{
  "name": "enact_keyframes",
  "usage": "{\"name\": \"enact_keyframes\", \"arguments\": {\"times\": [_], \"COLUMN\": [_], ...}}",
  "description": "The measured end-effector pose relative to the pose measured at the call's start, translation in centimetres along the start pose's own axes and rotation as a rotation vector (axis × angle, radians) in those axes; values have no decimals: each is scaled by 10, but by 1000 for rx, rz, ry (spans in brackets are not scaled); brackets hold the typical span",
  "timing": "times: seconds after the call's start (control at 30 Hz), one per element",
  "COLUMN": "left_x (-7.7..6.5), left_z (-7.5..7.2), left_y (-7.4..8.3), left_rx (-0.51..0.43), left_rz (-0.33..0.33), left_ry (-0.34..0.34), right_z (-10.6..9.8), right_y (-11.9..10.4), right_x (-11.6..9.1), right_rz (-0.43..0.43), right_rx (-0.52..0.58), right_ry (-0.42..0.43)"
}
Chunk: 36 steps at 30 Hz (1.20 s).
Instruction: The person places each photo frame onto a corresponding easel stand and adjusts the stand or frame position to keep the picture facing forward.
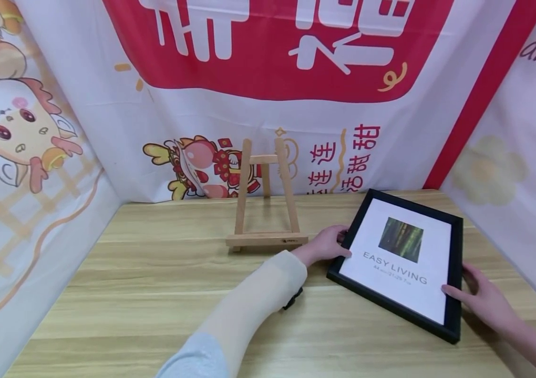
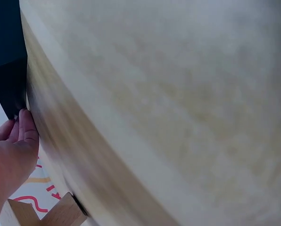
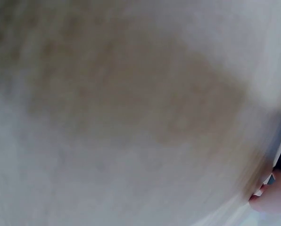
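A black picture frame (image 1: 394, 310) with a white insert reading "EASY LIVING" and a small dark green photo is at the right of the table in the head view. My left hand (image 1: 326, 245) grips its left side, thumb over the front edge and fingers behind. On the opposite side my right hand (image 1: 485, 296) holds it, its thumb on the front of the border. In the left wrist view, the fingers (image 2: 29, 125) curl under the frame's dark edge (image 2: 11, 87). The right wrist view catches only part of the right hand (image 3: 275, 195) at the frame's edge.
Left of the picture frame, a small wooden easel (image 1: 268, 239) stands upright near the back of the wood-grain table (image 1: 154, 294). Printed cloth hangings (image 1: 268, 110) enclose the table at the back and both sides.
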<state>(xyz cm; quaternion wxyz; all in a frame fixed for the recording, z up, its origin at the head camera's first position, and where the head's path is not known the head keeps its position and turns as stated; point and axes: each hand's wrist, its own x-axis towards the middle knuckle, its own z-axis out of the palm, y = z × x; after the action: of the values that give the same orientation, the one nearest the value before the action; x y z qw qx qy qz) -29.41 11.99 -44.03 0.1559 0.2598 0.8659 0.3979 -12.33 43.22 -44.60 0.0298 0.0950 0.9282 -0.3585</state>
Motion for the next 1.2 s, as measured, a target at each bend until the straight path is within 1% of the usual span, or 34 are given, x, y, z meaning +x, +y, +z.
{"name": "enact_keyframes", "arguments": {"times": [0.1, 0.33, 0.53, 0.63, 0.73, 0.83, 0.97, 1.2], "left_x": [0, 1, 2, 1, -2, -5, -9, -10], "left_z": [1, 3, 5, 4, 3, 2, 2, 5], "left_y": [2, 7, 9, 9, 10, 10, 10, 5], "left_rx": [-20, -53, -94, -112, -128, -165, -228, -264], "left_rz": [-6, 3, -39, -49, -53, -55, -47, -77], "left_ry": [5, 7, 17, 25, 31, 27, 14, 27], "right_z": [-1, -2, -1, 0, 1, 2, 2, 4], "right_y": [1, 6, 6, 4, 3, 1, 0, -2], "right_x": [0, -2, -3, -2, -1, 0, 1, 1], "right_rz": [0, 2, -3, -10, -30, -41, -29, -8], "right_rx": [1, -2, 1, -10, 10, 38, 64, 108], "right_ry": [6, 33, 53, 66, 74, 74, 69, 52]}}
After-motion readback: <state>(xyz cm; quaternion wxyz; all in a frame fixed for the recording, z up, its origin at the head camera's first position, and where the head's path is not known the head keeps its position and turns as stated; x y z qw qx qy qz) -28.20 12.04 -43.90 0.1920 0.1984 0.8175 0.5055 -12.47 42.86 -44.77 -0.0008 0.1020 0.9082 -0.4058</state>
